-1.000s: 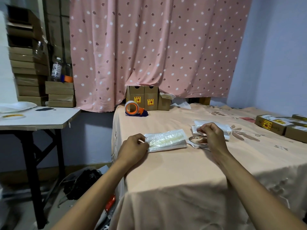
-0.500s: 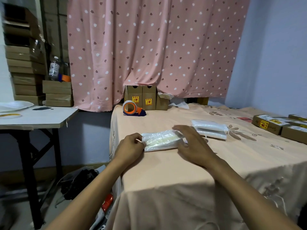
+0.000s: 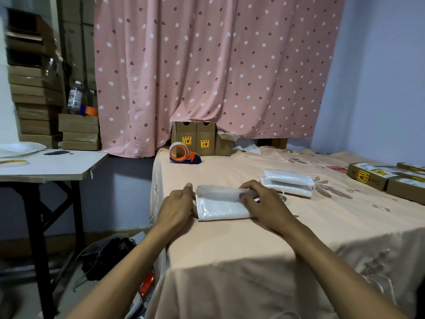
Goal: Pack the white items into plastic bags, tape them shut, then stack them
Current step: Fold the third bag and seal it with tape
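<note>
A white bagged packet (image 3: pixel 222 203) lies on the peach-covered table (image 3: pixel 230 245), its far edge lifted and curled over. My left hand (image 3: pixel 178 206) holds the packet's left end, and my right hand (image 3: pixel 264 201) grips its right end with fingers curled over the folded plastic. Two more white packets (image 3: pixel 287 183) lie stacked just beyond and to the right. An orange tape dispenser (image 3: pixel 182 153) sits at the table's back left.
Small brown boxes (image 3: pixel 200 141) stand against the pink curtain. More labelled boxes (image 3: pixel 377 178) line the right edge. A side table (image 3: pixel 46 164) with a tape roll (image 3: pixel 13 161) stands at left, cardboard boxes (image 3: pixel 34 100) stacked behind it. Bags lie on the floor below.
My right hand left the tape roll near the stack and came to the packet's right end. The packet's plastic edge is now lifted and folded over between both hands.
</note>
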